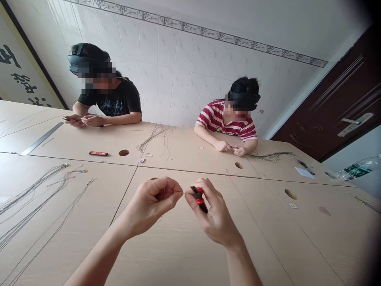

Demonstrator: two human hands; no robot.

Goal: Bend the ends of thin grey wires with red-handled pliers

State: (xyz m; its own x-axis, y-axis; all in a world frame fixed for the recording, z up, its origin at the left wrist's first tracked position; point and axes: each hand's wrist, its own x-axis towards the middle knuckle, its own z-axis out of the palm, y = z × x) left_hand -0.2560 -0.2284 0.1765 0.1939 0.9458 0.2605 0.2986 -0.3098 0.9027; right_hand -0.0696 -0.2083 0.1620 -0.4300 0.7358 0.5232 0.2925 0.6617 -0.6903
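My left hand [153, 204] is closed in a pinch on a thin wire [165, 185] that rises from its fingertips. My right hand [212, 212] is wrapped round small red-and-black pliers [199, 197], whose tip points left at the end of the wire. Both hands hover close together above the light wooden table [178, 246], near its middle.
Bundles of thin wires [35, 190] lie at the left. Two other people sit across the table, each working with small parts; more wires [156, 135] lie between them. A red-black tool [98, 153], round holes in the table [124, 152], a plastic bottle [361, 169] and a dark door [336, 103] are also here.
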